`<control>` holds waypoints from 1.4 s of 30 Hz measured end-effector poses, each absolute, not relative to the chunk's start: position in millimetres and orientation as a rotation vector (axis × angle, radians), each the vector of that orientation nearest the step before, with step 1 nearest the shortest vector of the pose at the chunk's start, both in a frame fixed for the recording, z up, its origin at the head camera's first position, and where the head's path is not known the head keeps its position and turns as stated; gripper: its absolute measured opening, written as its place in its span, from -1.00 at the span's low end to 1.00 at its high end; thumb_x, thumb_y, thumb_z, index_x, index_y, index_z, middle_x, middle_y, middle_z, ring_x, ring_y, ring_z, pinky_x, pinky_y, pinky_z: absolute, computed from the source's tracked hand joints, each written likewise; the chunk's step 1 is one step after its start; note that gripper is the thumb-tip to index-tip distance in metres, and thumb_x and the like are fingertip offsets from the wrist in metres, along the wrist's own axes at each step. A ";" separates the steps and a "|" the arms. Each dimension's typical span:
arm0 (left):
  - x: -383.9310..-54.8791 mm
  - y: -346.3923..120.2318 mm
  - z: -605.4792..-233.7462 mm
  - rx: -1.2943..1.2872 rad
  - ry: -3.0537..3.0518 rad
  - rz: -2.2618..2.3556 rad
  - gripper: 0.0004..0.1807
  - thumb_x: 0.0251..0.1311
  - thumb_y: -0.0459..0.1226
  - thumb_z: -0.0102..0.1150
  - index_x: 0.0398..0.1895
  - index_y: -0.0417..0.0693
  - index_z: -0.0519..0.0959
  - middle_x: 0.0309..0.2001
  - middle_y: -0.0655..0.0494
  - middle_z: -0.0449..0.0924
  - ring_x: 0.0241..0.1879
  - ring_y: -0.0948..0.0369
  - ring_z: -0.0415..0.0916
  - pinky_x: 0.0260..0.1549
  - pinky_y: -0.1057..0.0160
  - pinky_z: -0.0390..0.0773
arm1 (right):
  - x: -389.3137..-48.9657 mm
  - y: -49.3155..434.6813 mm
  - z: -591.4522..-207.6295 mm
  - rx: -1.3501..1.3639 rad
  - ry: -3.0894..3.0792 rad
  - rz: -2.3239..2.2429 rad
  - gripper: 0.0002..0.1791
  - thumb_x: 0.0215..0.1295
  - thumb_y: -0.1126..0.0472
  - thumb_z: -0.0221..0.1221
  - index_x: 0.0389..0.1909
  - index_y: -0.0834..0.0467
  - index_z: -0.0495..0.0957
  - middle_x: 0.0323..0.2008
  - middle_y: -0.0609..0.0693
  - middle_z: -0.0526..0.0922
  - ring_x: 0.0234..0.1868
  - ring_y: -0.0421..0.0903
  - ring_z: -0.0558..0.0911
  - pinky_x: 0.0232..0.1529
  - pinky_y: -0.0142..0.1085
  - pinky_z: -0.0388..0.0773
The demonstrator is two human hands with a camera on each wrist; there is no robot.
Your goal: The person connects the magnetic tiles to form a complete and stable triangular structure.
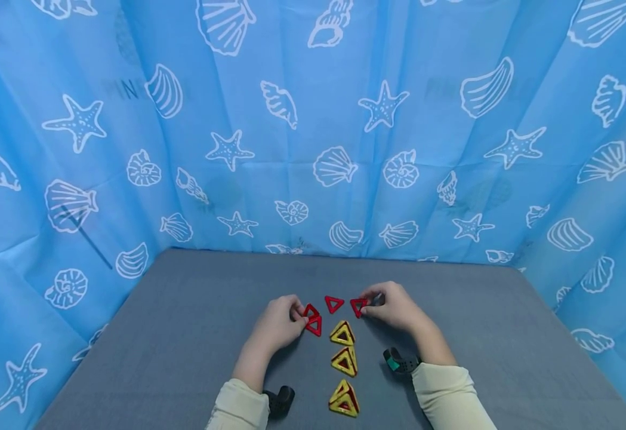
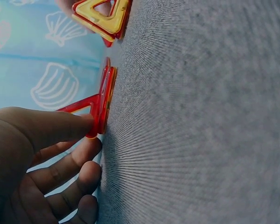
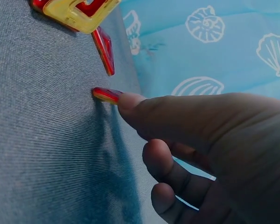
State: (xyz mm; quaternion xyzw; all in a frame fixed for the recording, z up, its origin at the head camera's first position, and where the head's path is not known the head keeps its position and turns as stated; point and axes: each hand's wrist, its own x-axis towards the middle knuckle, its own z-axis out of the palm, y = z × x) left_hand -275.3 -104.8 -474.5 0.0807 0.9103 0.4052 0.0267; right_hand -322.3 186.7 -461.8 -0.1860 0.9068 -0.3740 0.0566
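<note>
My left hand (image 1: 278,322) pinches a red magnetic-looking triangle tile (image 2: 82,105) between thumb and fingers. That tile stands tilted up from the table, against another red triangle (image 1: 314,326) that lies almost flat. On the other side, my right hand (image 1: 393,306) pinches a red triangle tile (image 3: 105,94) by its edge, near the tabletop; its fingertips behind the tile are partly hidden. Between the hands lies a single red triangle (image 1: 333,304), touched by neither.
Nearer me, yellow triangle tiles with red beneath sit in a column: a far pile (image 1: 342,333), a middle pile (image 1: 344,361) and a near pile (image 1: 344,399). The grey table (image 1: 184,334) ends at a blue shell-print curtain (image 1: 291,149).
</note>
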 end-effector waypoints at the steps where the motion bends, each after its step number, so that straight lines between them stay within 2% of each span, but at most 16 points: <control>1: -275.3 -104.8 -474.4 0.252 2.814 1.252 -0.90 0.37 -0.26 0.38 -0.25 0.02 0.61 -0.35 0.14 0.58 -0.39 0.19 0.49 -0.37 0.17 0.50 | -322.4 186.9 -461.7 -0.566 2.749 -1.141 -0.76 0.30 0.33 0.42 -0.03 0.25 0.76 -0.24 0.03 0.73 -0.33 -0.15 0.61 -0.38 -0.30 0.56; 9: -274.5 -103.6 -474.2 0.273 2.822 1.251 -0.89 0.36 -0.27 0.39 -0.25 0.00 0.61 -0.36 0.13 0.58 -0.41 0.18 0.48 -0.39 0.17 0.48 | -323.2 185.6 -460.7 -0.569 2.743 -1.186 -0.77 0.39 0.25 0.39 0.00 0.23 0.77 -0.24 0.02 0.74 -0.36 -0.14 0.62 -0.41 -0.30 0.55; 16: -273.5 -102.1 -473.4 0.260 2.832 1.239 -0.89 0.35 -0.27 0.40 -0.26 0.01 0.61 -0.37 0.13 0.58 -0.42 0.19 0.48 -0.40 0.17 0.47 | -321.8 180.1 -460.9 -0.684 2.762 -1.219 -0.78 0.43 0.25 0.36 0.01 0.23 0.77 -0.22 0.05 0.77 -0.36 -0.16 0.65 -0.39 -0.33 0.56; 35: -274.5 -96.8 -472.0 0.283 2.856 1.209 -0.88 0.35 -0.26 0.40 -0.28 0.02 0.61 -0.37 0.16 0.60 -0.42 0.22 0.50 -0.39 0.18 0.50 | -314.0 149.8 -463.9 -0.787 2.673 -1.195 -0.78 0.46 0.20 0.34 0.02 0.17 0.77 -0.21 -0.03 0.74 -0.34 -0.22 0.63 -0.34 -0.33 0.57; 42: -272.6 -94.7 -471.5 0.311 2.843 1.207 -0.88 0.35 -0.25 0.41 -0.30 0.03 0.61 -0.37 0.18 0.60 -0.41 0.23 0.51 -0.38 0.18 0.50 | -312.4 146.9 -463.5 -0.800 2.619 -1.236 -0.77 0.46 0.22 0.33 0.04 0.21 0.76 -0.21 0.00 0.74 -0.33 -0.16 0.66 -0.34 -0.32 0.58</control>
